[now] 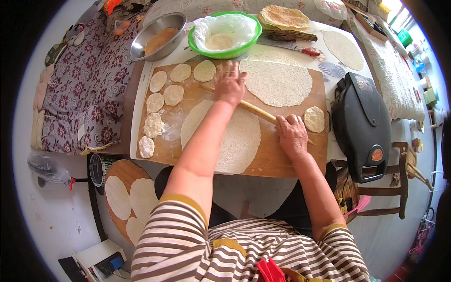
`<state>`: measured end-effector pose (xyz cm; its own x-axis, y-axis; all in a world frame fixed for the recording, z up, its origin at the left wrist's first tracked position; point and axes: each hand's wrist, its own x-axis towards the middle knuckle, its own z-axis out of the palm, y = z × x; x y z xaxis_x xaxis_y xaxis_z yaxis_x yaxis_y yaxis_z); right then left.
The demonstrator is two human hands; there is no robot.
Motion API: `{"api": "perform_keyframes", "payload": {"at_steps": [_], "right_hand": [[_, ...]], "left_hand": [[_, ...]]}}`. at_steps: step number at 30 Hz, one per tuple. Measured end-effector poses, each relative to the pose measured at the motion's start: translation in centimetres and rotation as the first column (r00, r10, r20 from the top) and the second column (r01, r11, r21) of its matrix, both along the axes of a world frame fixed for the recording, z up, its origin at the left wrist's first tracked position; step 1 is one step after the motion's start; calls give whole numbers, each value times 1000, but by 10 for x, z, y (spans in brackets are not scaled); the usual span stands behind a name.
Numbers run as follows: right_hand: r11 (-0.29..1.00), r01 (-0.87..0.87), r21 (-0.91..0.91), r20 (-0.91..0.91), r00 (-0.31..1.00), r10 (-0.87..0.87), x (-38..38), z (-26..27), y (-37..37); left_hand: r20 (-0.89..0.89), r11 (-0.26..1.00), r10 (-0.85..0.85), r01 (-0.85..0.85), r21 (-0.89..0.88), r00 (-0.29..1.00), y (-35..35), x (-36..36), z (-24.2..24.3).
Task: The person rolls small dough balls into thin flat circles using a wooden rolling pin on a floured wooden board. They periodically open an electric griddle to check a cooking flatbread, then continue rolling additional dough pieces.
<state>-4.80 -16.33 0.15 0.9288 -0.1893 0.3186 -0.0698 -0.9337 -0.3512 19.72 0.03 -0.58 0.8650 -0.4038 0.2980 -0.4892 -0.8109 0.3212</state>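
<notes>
My left hand [230, 84] reaches to the back of the wooden board [273, 155], fingers spread, over the area between a small dough disc [204, 71] and a large thin dough sheet [282, 84]. What lies beneath its fingers is hidden. My right hand [293, 134] grips a wooden rolling pin [259, 112] near its right end. The pin lies slantwise, passing under my left wrist, above another large dough sheet [239, 141]. Several small dough discs [173, 95] sit at the board's left, and one [314, 119] at its right.
Behind the board stand a steel basin [178, 26], a green bowl [225, 54] lined with plastic, a knife [310, 51] and stacked flatbreads [283, 17]. A black electric griddle [363, 127] is at right. A round board [114, 164] with dough sheets is lower left.
</notes>
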Motion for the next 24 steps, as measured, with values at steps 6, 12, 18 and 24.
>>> {"api": "perform_keyframes", "payload": {"at_steps": [6, 12, 18, 24], "right_hand": [[983, -175, 51, 71, 983, 171, 4, 6, 24], [986, -161, 48, 94, 983, 156, 38, -8, 17], [993, -112, 26, 98, 989, 109, 80, -14, -2], [990, -136, 36, 55, 990, 134, 74, 3, 1]], "left_hand": [[103, 973, -131, 108, 202, 986, 126, -77, 11], [38, 969, 25, -34, 243, 999, 118, -56, -16], [-49, 945, 244, -227, 235, 968, 68, 24, -3], [59, 986, 111, -118, 122, 992, 105, -7, 13]]}}
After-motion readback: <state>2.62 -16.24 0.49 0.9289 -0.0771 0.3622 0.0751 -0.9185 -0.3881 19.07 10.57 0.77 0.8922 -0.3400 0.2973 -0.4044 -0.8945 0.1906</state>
